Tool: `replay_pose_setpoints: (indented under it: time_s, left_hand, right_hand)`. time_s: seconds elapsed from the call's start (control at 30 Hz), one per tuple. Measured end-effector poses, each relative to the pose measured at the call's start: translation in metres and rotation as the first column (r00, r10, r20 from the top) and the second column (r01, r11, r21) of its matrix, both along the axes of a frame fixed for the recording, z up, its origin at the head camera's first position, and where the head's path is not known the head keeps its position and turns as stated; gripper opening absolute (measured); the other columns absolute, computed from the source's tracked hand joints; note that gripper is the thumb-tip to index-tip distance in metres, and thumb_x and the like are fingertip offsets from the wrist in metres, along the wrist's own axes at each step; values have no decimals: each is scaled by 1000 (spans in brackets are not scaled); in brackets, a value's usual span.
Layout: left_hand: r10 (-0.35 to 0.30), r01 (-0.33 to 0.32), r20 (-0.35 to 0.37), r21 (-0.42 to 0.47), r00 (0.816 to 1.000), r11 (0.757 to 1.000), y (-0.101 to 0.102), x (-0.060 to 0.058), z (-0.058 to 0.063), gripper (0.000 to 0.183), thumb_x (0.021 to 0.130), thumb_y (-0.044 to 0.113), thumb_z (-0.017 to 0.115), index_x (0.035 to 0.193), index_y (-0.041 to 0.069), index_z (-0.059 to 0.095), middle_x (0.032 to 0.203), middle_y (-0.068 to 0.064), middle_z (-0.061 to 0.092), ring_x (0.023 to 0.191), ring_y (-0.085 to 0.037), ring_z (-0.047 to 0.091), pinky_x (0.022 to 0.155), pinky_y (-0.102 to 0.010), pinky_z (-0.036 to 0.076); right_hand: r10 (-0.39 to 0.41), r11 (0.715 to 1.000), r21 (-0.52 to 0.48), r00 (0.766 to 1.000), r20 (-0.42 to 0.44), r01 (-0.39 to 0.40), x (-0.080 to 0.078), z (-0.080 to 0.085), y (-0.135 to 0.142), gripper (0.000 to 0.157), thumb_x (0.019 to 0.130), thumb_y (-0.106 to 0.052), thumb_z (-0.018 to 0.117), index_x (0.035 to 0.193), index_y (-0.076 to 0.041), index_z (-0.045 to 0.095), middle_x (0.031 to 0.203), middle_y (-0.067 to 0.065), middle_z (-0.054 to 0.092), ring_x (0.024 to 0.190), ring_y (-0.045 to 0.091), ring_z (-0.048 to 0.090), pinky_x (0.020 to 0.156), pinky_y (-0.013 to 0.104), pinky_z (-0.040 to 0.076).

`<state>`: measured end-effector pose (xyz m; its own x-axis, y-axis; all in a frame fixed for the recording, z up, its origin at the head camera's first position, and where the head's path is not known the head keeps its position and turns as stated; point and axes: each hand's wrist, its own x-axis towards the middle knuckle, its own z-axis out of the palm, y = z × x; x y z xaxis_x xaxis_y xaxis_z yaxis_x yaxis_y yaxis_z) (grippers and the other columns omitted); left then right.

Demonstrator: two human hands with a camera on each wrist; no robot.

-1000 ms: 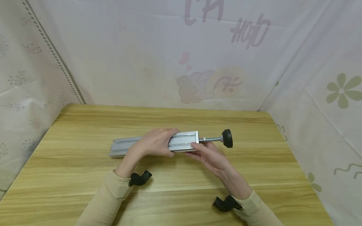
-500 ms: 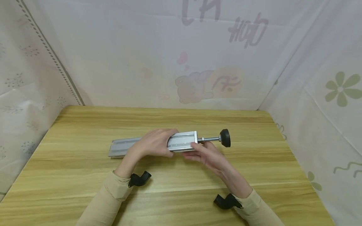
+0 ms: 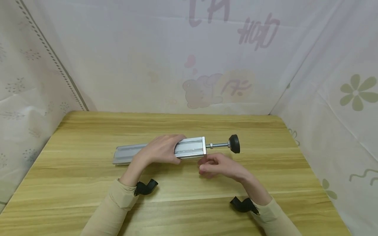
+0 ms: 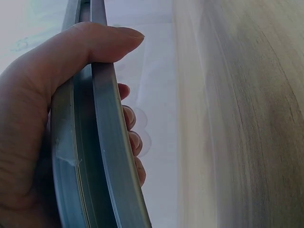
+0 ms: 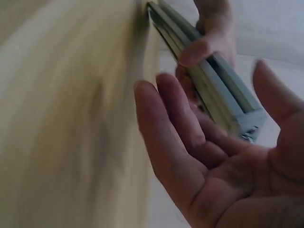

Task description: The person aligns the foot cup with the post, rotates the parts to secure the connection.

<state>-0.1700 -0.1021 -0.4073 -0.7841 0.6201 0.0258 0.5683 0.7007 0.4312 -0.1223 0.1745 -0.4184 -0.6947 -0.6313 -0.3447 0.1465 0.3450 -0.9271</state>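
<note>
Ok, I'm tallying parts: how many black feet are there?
1: the foot, at the tip of the rod that sticks out of the bar near the right hand. No other shows; I can't rule out hidden ones.

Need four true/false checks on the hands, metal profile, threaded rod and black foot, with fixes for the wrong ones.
1. The left hand grips the metal profile. True.
2. The black foot sits at the outer end of the threaded rod. True.
3. The right hand grips the threaded rod. False: the right hand holds nothing.
4. The metal profile stands upright on the black foot. False: it lies crosswise in the head view.
</note>
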Motion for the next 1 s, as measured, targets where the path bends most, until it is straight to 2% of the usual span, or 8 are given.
replay_pose_setpoints:
  time_s: [0.1, 0.23, 0.33, 0.47, 0.57, 0.77, 0.87, 1.0]
  left_hand:
    - [-2, 2, -1, -1, 1000, 1000, 1, 0, 0, 66, 64, 34, 82, 126, 22, 60, 97, 7, 68, 79, -11, 59, 70, -30, 48]
    - [-6, 6, -3, -9, 1000, 1000, 2, -1, -1, 67, 64, 35, 82, 126, 21, 60, 98, 7, 68, 78, -11, 59, 69, -30, 48]
    - [-7, 7, -7, -19, 1000, 1000, 2, -1, -2, 67, 64, 35, 82, 126, 21, 60, 97, 7, 68, 77, -11, 59, 68, -29, 47]
    - [-13, 12, -12, -25, 1000, 1000, 3, -1, -2, 69, 64, 35, 82, 128, 20, 60, 98, 6, 67, 77, -11, 58, 67, -29, 47]
    - [-20, 20, -14, -28, 1000, 999, 4, -1, -3, 70, 64, 34, 82, 129, 19, 59, 98, 5, 68, 76, -11, 58, 66, -29, 47]
    - [-25, 25, -12, -49, 1000, 999, 6, -2, -6, 69, 65, 34, 81, 129, 20, 59, 99, 6, 68, 76, -11, 58, 66, -30, 47]
    - [-28, 27, -14, -56, 999, 998, 7, -2, -8, 68, 65, 35, 82, 127, 20, 59, 99, 6, 67, 77, -11, 58, 66, -29, 47]
    - [-31, 30, -13, -61, 999, 998, 8, -3, -11, 65, 65, 36, 82, 125, 21, 60, 98, 7, 67, 77, -11, 58, 66, -29, 47]
  right_hand:
    - [45, 997, 60, 998, -50, -42, 3, 8, 6, 57, 99, -35, 66, 138, 6, 57, 125, 26, 69, 114, 36, 70, 89, 46, 61]
    - [79, 990, 130, 987, -140, -61, 8, 21, 10, 56, 99, -35, 66, 139, 3, 57, 123, 20, 71, 109, 36, 71, 87, 44, 61]
    - [109, 982, 177, 967, -231, -69, 12, 31, 13, 51, 99, -33, 68, 137, 1, 60, 116, 13, 74, 103, 32, 71, 86, 39, 60]
    - [128, 975, 218, 927, -353, -51, 18, 44, 19, 42, 97, -31, 71, 132, -9, 65, 110, 2, 75, 101, 16, 71, 85, 31, 57]
    - [106, 979, 201, 907, -409, -24, 22, 54, 27, 37, 96, -30, 72, 130, -16, 66, 112, -1, 74, 102, 10, 70, 86, 28, 56]
    - [11, 986, 149, 878, -479, 69, 22, 71, 49, 33, 97, -24, 71, 129, -19, 66, 114, -2, 71, 102, 9, 68, 88, 28, 56]
    - [-51, 985, 117, 858, -511, 128, 20, 75, 59, 32, 97, -19, 70, 128, -15, 66, 114, 1, 71, 101, 10, 67, 88, 27, 57]
    - [-121, 981, 60, 827, -549, 184, 14, 77, 71, 31, 97, -13, 70, 127, -7, 65, 112, 11, 72, 100, 10, 68, 87, 27, 58]
